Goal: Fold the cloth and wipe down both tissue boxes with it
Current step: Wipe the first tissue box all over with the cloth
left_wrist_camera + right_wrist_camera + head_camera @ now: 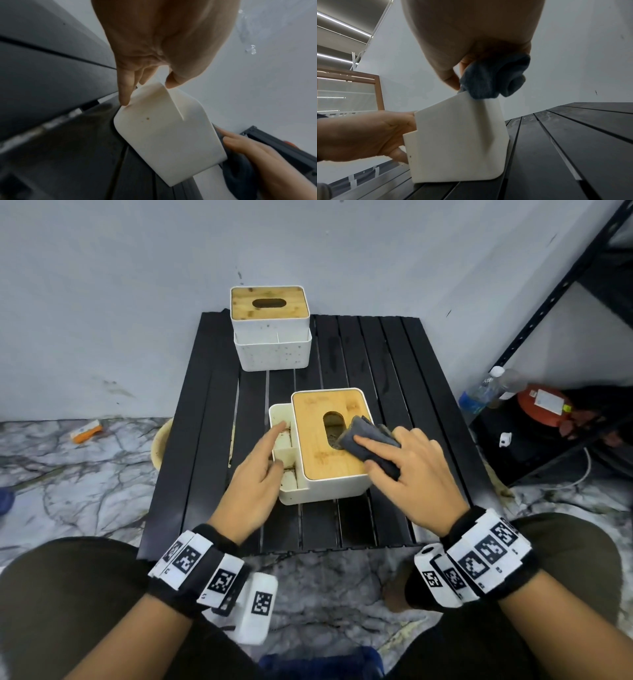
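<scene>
The near tissue box (pixel 325 489) is white with a bamboo lid and side compartments, and stands mid-table. My right hand (pixel 411 463) grips a folded grey cloth (pixel 359 426) and presses it on the lid's right half beside the slot, index finger stretched over it. In the right wrist view the cloth (pixel 493 78) is bunched under my fingers at the box's (pixel 453 142) top edge. My left hand (pixel 260 470) rests with straight fingers on the left compartments; its fingertips touch the rim of the box (pixel 163 135). A second, matching tissue box (pixel 270 326) stands at the table's back edge.
The black slatted table (pixel 394 371) stands against a grey wall. A dark metal shelf (pixel 548 302) at the right holds a water bottle (pixel 479 392) and a red container (pixel 544 405). An orange packet (pixel 85 431) lies on the marble floor at left.
</scene>
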